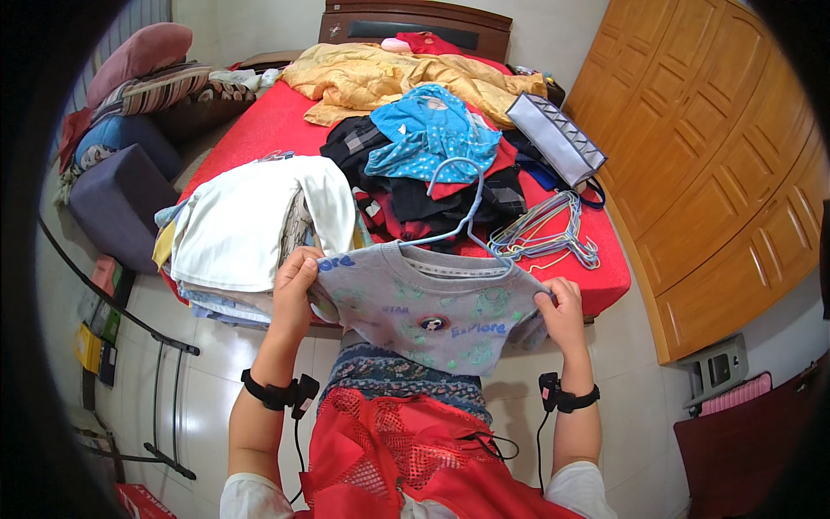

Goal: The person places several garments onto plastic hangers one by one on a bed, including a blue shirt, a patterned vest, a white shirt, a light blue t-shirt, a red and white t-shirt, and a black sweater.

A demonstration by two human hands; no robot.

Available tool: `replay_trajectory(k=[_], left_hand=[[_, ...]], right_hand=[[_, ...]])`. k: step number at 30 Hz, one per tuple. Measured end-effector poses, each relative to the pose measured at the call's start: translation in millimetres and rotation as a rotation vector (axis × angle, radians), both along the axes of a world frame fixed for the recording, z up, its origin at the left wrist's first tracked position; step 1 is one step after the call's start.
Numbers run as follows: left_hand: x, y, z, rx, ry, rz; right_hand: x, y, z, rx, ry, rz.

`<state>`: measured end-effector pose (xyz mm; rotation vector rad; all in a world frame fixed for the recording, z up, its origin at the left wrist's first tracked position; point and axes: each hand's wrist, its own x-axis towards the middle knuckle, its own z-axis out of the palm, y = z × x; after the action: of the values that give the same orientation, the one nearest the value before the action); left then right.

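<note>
Purple-blue upholstery covers the sofa (pixel 125 208) at the far left, where a pink cushion (pixel 147 56) tops a stack of striped and dark ones; in front of it a thin black metal frame (pixel 157 389) stands on the pale tiled floor (pixel 216 381). Next comes the red-covered bed (pixel 233 138), its near left corner taken up by a pile of folded clothes (pixel 220 307) with a white long-sleeved top (pixel 238 225) spread over it. Just beside that pile, the left hand (pixel 296 275) is closed on one shoulder of a small grey shirt (pixel 406 303), thumb toward the viewer. The shirt is held up in the air between the person and the near end of the bed, its printed front showing, with a blue hanger (pixel 475 199) set in its neckline and the hook standing above the collar. Below the shirt is the person's red mesh garment (pixel 380 450). Behind it lies a heap of dark clothes (pixel 506 195) with a blue dotted garment (pixel 432 130) on top, and farther back a rumpled yellow quilt (pixel 398 73). The right hand (pixel 564 311) pinches the shirt's other shoulder between thumb and fingers, near a bunch of loose hangers (pixel 553 229) on the bed. Beyond these sits a grey-white fabric box (pixel 558 138), and a wooden wardrobe (pixel 709 147) fills the right side.
</note>
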<state>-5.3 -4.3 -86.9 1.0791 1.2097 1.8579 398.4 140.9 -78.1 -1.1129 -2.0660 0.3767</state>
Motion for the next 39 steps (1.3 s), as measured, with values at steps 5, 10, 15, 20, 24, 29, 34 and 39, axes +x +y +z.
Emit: replay_trajectory(k=[5, 10, 15, 20, 24, 29, 34, 39], left_hand=[[-0.3, 1.2, -0.6, -0.008, 0.008, -0.017], [-0.6, 1.3, 0.8, -0.035, -0.010, -0.019], [-6.4, -2.8, 9.4, -0.183, 0.078, 0.017], [-0.2, -7.0, 13.8, -0.053, 0.111, -0.159], [-7.6, -13.6, -0.8, -0.349, 0.105, -0.415], [-21.2, -31.3, -10.6, -0.230, 0.211, -0.421], [-26.8, -63.7, 0.6, -0.169, 0.020, -0.319], [-58.5, -102.5, -14.9, -0.320, -0.130, -0.032]], right_hand=[[7.2, 7.0, -22.0, -0.241, 0.107, -0.101], [2.1, 8.1, -23.4, -0.552, 0.571, 0.056], [4.3, 15.4, -17.2, -0.554, 0.861, 0.232], [9.6, 33.1, -2.6, -0.522, 0.923, 0.264], [-3.7, 44.5, 18.4, -0.518, 0.937, 0.294], [-36.0, 49.7, 46.7, -0.531, 0.946, 0.376], [-87.6, 47.3, 80.2, -0.544, 0.971, 0.500], [-148.3, 32.8, 111.3, -0.651, 0.929, 0.615]])
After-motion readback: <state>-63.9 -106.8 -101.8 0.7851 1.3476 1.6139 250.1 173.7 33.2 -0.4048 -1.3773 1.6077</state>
